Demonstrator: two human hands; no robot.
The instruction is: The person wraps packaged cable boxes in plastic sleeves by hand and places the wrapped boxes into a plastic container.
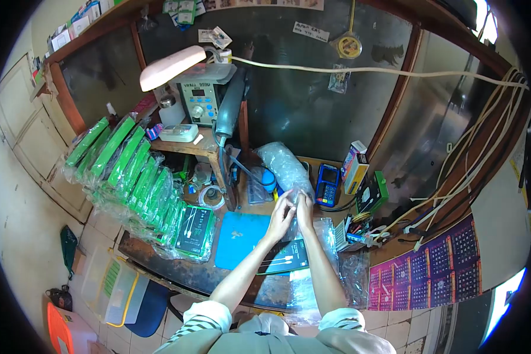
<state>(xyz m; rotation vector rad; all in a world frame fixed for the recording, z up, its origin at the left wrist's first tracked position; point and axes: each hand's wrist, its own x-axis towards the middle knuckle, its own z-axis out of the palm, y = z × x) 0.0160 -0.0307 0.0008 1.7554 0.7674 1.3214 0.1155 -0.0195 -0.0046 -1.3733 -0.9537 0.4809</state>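
Both my hands meet over the middle of the workbench, fingers closed at the near end of a puffed-up clear plastic bag. My left hand and my right hand pinch the plastic side by side; the fingertips partly cover the pinched spot. Under my forearms lies a flat black-and-green package with a picture of white cables. It overlaps a blue mat. Loose clear plastic sleeves are spread beside and below my right forearm.
Wrapped green packages are stacked in a long row at left, ending in a black-and-green one. A blue card terminal, small boxes and a pen holder stand right. A soldering station sits on a raised shelf.
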